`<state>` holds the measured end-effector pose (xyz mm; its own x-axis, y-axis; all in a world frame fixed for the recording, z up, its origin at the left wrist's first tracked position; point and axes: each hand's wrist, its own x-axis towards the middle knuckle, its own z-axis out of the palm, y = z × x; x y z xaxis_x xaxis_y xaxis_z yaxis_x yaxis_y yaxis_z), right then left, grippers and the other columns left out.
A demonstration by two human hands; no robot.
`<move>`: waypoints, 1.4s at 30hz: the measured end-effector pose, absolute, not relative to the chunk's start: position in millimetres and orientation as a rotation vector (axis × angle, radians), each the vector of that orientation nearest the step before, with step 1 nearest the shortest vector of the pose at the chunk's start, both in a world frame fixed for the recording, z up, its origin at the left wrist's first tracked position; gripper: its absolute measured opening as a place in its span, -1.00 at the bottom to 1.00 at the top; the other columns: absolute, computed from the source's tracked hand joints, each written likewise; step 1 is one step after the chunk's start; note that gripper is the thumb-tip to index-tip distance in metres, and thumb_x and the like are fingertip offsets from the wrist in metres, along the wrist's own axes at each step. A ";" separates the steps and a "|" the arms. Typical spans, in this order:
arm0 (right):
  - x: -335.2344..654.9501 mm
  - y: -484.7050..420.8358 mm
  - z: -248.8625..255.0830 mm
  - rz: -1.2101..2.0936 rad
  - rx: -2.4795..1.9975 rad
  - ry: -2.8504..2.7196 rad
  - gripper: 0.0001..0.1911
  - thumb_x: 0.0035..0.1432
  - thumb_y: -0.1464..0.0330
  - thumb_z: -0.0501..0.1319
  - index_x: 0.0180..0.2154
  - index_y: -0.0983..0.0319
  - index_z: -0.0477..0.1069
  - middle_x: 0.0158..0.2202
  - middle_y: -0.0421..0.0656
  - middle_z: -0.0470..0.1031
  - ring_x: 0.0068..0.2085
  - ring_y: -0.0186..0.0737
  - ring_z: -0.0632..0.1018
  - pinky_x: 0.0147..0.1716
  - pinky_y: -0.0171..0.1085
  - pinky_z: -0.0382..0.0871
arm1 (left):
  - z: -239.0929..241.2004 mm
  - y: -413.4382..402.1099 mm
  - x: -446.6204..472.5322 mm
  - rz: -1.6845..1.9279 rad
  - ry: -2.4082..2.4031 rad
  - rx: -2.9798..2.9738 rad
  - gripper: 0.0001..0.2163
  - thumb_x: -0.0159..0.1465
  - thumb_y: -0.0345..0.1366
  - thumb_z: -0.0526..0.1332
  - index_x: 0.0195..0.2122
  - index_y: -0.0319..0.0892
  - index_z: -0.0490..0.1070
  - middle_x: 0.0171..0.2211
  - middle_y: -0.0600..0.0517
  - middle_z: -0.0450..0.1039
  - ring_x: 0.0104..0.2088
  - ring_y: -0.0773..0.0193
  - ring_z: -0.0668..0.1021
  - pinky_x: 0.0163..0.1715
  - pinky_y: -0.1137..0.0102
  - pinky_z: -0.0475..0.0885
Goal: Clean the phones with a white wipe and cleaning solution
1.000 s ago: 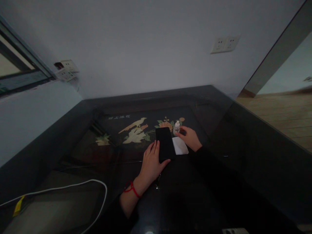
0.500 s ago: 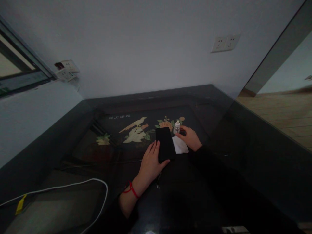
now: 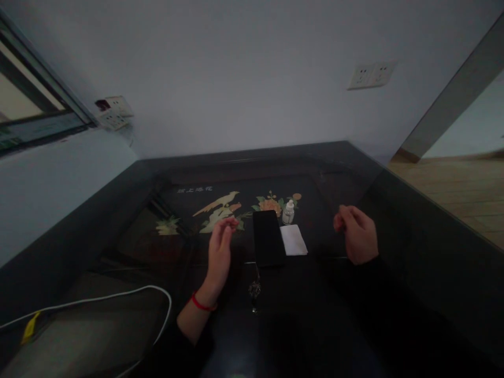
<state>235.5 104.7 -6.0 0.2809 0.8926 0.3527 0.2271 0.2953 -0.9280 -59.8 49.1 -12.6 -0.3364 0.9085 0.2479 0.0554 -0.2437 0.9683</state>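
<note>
A black phone (image 3: 269, 239) lies flat on the dark table, with a beaded charm (image 3: 254, 289) hanging off its near end. Beside its right edge is a folded white tissue or cloth (image 3: 294, 240); which of the two I cannot tell. Just behind that, a small white dropper bottle (image 3: 289, 212) stands upright. My left hand (image 3: 220, 247), with a red cord on the wrist, hovers left of the phone, fingers curled together and nothing seen in them. Off to the right of the bottle, my right hand (image 3: 357, 233) is closed in a loose fist, touching none of these things.
The dark glossy table (image 3: 189, 163) has an inlaid bird and flower picture under its surface. A white cable (image 3: 118, 295) with a yellow tag curves over the left front. Wall sockets (image 3: 372, 76) sit above the back edge, and a window is at left.
My left hand has come off the phone and moved left. My right hand has let go of the dropper bottle and drawn away to the right. The view has shifted slightly.
</note>
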 end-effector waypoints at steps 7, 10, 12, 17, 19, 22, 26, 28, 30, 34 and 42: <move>239.3 108.3 -38.5 0.719 -1.242 -1.155 -0.50 0.11 0.07 0.21 -0.67 0.18 0.10 -0.70 -0.36 0.05 -0.66 -0.45 0.12 -0.68 -0.38 -0.04 | -22.7 62.1 -92.5 1.753 1.208 0.789 -0.78 0.21 -0.31 0.07 -0.57 -0.14 0.10 -0.68 0.23 -0.05 -0.69 0.48 0.06 -0.70 0.53 -0.01; 235.6 107.3 -44.3 0.751 -1.255 -1.175 -0.51 0.10 0.09 0.22 -0.67 0.19 0.11 -0.70 -0.36 0.06 -0.65 -0.44 0.13 -0.67 -0.38 -0.03 | -22.5 61.2 -89.3 1.745 1.158 0.733 -0.78 0.22 -0.34 0.07 -0.57 -0.14 0.10 -0.69 0.23 -0.06 -0.69 0.48 0.05 -0.69 0.53 -0.01; 234.4 105.4 -45.7 0.760 -1.261 -1.189 -0.52 0.10 0.11 0.23 -0.68 0.19 0.12 -0.70 -0.35 0.07 -0.64 -0.44 0.13 -0.66 -0.37 -0.04 | -21.8 60.0 -84.9 1.740 1.131 0.716 -0.77 0.22 -0.33 0.08 -0.57 -0.15 0.12 -0.70 0.24 -0.07 -0.69 0.48 0.04 -0.69 0.53 -0.02; 237.0 104.3 -47.3 0.752 -1.269 -1.201 -0.52 0.12 0.13 0.21 -0.68 0.19 0.11 -0.71 -0.36 0.07 -0.64 -0.44 0.13 -0.65 -0.36 -0.05 | -21.2 58.3 -80.0 1.745 1.090 0.695 -0.76 0.23 -0.31 0.11 -0.57 -0.16 0.15 -0.72 0.24 -0.05 -0.71 0.49 0.04 -0.70 0.53 -0.02; 237.6 104.0 -45.4 0.749 -1.272 -1.204 -0.52 0.12 0.14 0.21 -0.69 0.19 0.11 -0.71 -0.36 0.06 -0.64 -0.44 0.12 -0.65 -0.36 -0.05 | -21.1 58.5 -80.6 1.751 1.077 0.689 -0.76 0.23 -0.32 0.12 -0.58 -0.16 0.17 -0.72 0.24 -0.04 -0.71 0.49 0.05 -0.70 0.53 -0.02; 232.0 99.4 -36.7 0.770 -1.265 -1.221 -0.53 0.13 0.15 0.20 -0.69 0.20 0.15 -0.73 -0.35 0.10 -0.65 -0.44 0.16 -0.65 -0.37 -0.01 | -22.3 60.4 -79.6 1.779 1.057 0.670 -0.77 0.21 -0.32 0.14 -0.58 -0.17 0.20 -0.72 0.24 -0.02 -0.71 0.50 0.07 -0.70 0.54 -0.01; 207.1 87.2 -22.6 0.895 -1.208 -1.289 -0.63 0.18 0.13 0.15 -0.54 0.22 0.37 -0.61 -0.23 0.42 -0.55 -0.35 0.43 -0.55 -0.36 0.29 | -28.0 65.6 -64.3 1.860 1.016 0.606 -0.82 0.24 -0.24 0.12 -0.48 -0.15 0.30 -0.56 0.16 0.27 -0.53 0.48 0.38 -0.49 0.57 0.30; 190.5 82.8 -21.0 0.987 -1.167 -1.336 -0.69 0.19 0.12 0.14 -0.32 0.22 0.46 -0.40 -0.12 0.57 -0.37 -0.24 0.57 -0.39 -0.28 0.44 | -31.4 67.5 -50.4 1.851 0.994 0.581 -0.83 0.28 -0.18 0.08 -0.34 -0.13 0.38 -0.31 0.07 0.44 -0.25 0.41 0.51 -0.15 0.49 0.39; 175.7 81.2 -24.8 1.055 -1.138 -1.371 -0.69 0.18 0.14 0.16 -0.18 0.21 0.45 -0.21 -0.05 0.60 -0.19 -0.16 0.61 -0.21 -0.19 0.49 | -33.4 67.7 -35.8 1.792 0.976 0.567 -0.79 0.30 -0.17 0.08 -0.13 -0.08 0.40 -0.02 0.01 0.42 0.02 0.37 0.46 0.07 0.43 0.29; 159.5 83.4 -41.6 1.135 -1.111 -1.423 -0.72 0.12 0.25 0.21 -0.13 0.18 0.44 -0.05 -0.03 0.56 0.01 -0.12 0.55 0.02 -0.11 0.42 | -31.2 62.6 -17.1 1.629 0.919 0.580 -0.55 0.31 -0.13 0.09 0.23 0.08 0.13 0.31 0.02 0.12 0.31 0.36 0.18 0.27 0.38 0.02; 161.6 85.8 -62.5 1.246 -1.077 -1.434 -0.67 0.03 0.47 0.11 -0.14 0.16 0.44 -0.03 -0.12 0.55 0.05 -0.20 0.53 0.13 -0.13 0.35 | -26.3 54.0 -17.9 1.403 0.798 0.629 -0.32 0.30 -0.16 0.13 0.36 0.04 -0.22 0.36 -0.08 0.02 0.30 0.30 0.20 0.30 0.30 0.00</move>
